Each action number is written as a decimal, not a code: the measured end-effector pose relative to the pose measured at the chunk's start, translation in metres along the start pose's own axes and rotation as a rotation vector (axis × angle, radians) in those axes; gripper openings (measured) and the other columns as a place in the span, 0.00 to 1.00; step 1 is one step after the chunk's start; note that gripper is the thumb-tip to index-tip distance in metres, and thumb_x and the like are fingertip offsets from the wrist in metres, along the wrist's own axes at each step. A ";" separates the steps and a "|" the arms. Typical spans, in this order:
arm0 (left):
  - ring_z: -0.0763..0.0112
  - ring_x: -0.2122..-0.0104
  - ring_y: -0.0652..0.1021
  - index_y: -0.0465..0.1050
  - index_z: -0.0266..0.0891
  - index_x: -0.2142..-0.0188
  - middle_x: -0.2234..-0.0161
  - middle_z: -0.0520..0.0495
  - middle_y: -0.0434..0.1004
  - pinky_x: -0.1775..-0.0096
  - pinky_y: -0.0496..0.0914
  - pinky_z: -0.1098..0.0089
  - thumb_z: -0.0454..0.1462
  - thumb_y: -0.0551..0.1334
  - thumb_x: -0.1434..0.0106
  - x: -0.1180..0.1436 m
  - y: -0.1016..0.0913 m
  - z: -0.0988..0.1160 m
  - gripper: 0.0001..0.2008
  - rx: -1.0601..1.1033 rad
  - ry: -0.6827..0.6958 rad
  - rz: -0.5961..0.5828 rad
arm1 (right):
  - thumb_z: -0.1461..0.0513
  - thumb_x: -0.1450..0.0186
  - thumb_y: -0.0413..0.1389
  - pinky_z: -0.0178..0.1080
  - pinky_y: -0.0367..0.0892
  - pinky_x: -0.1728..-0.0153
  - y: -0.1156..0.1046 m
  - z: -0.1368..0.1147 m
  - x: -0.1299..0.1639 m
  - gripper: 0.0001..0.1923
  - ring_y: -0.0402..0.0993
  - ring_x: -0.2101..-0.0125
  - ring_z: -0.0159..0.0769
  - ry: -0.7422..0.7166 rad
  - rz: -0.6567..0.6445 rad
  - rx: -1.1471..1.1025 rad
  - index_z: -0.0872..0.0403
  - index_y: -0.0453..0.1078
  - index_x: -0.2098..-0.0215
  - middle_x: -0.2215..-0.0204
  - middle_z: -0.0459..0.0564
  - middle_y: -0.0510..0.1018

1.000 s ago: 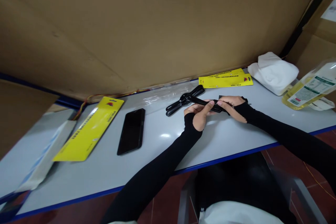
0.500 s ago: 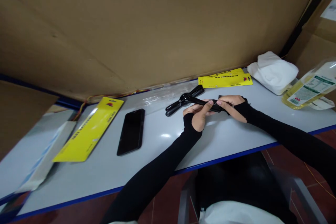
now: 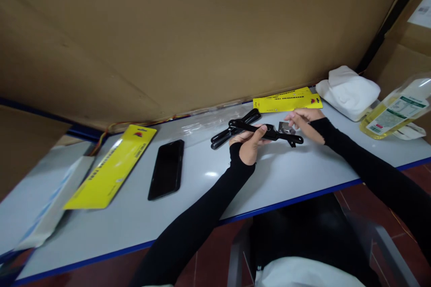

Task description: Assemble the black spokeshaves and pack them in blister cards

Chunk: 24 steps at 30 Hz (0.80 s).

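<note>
My left hand is closed around the middle of a black spokeshave, its thumb on top and the two handles reaching out left and right above the table. To the right, my right hand pinches a small, shiny dark metal plate, apart from the spokeshave. The plate looks like a blade, partly covered by the fingers. Just beyond my left hand lie more black spokeshaves crossed on the table, partly hidden by the held one.
Yellow cards lie at the back, another yellow card at left. A black phone, clear plastic packaging, a white cloth bundle and a bottle of yellow liquid are on the table. A cardboard wall stands behind.
My right hand has moved away from the spokeshave, up and to the right, with the metal plate in its fingers. The spokeshave's right handle now shows; my left hand keeps its hold.
</note>
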<state>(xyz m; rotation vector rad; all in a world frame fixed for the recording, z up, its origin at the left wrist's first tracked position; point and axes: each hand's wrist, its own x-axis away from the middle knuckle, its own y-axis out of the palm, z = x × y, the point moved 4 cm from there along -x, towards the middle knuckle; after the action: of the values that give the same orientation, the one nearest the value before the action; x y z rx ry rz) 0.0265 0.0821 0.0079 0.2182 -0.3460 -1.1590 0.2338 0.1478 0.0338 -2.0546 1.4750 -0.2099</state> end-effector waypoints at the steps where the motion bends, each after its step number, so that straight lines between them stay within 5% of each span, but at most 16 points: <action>1: 0.57 0.72 0.86 0.84 0.32 0.70 0.70 0.42 0.86 0.67 0.85 0.58 0.43 0.83 0.58 -0.002 -0.001 0.002 0.20 0.008 0.006 0.008 | 0.49 0.28 0.50 0.37 0.62 0.71 -0.009 0.006 -0.004 0.23 0.68 0.75 0.32 -0.009 0.046 0.072 0.55 0.80 0.61 0.69 0.51 0.82; 5: 0.56 0.71 0.86 0.84 0.32 0.71 0.69 0.42 0.86 0.67 0.85 0.58 0.40 0.84 0.61 -0.006 -0.004 0.008 0.21 0.024 0.018 0.029 | 0.54 0.34 0.60 0.37 0.61 0.69 -0.030 0.022 -0.012 0.15 0.68 0.72 0.33 -0.075 -0.018 0.251 0.55 0.81 0.57 0.69 0.51 0.82; 12: 0.59 0.70 0.86 0.83 0.32 0.68 0.69 0.42 0.86 0.63 0.84 0.59 0.40 0.83 0.58 -0.014 -0.009 0.017 0.20 0.051 0.047 0.029 | 0.55 0.39 0.64 0.36 0.59 0.68 -0.006 0.015 -0.001 0.16 0.65 0.70 0.32 -0.246 -0.473 0.211 0.51 0.85 0.55 0.67 0.48 0.81; 20: 0.61 0.69 0.86 0.84 0.33 0.67 0.68 0.42 0.86 0.63 0.84 0.60 0.42 0.83 0.56 -0.016 -0.009 0.015 0.20 0.050 0.052 -0.009 | 0.53 0.37 0.65 0.36 0.58 0.70 -0.002 0.032 -0.009 0.11 0.62 0.74 0.30 -0.239 -0.432 0.231 0.48 0.86 0.62 0.71 0.46 0.78; 24: 0.58 0.69 0.86 0.84 0.33 0.67 0.68 0.42 0.86 0.63 0.85 0.57 0.40 0.84 0.59 -0.013 -0.006 0.013 0.21 0.047 0.039 -0.024 | 0.60 0.34 0.60 0.36 0.62 0.67 -0.005 0.032 -0.011 0.08 0.70 0.69 0.34 -0.310 -0.324 0.276 0.50 0.83 0.66 0.67 0.48 0.79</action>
<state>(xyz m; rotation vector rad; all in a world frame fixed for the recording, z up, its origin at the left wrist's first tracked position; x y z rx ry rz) 0.0115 0.0913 0.0160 0.2867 -0.3376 -1.1693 0.2479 0.1710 0.0128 -1.9819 0.8740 -0.1995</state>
